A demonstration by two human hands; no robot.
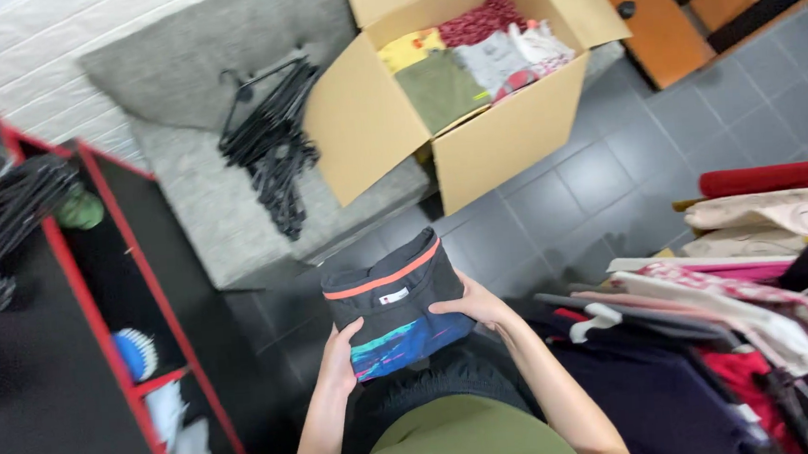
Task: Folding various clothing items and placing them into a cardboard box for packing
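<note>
A folded black garment (392,301) with an orange stripe and a blue-and-teal print is held in front of me above my lap. My left hand (340,360) grips its lower left edge. My right hand (472,303) grips its right side. Both hands are closed on the cloth. Beyond it, an open cardboard box (374,126) stands on a grey cushion and holds several folded clothes in red, yellow, green and white.
A pile of black hangers (272,137) lies on the grey cushion (207,211) left of the box. A black shelf with red edges (114,301) stands at my left. Clothes on hangers (755,318) crowd the right. Grey floor tiles (597,178) lie between.
</note>
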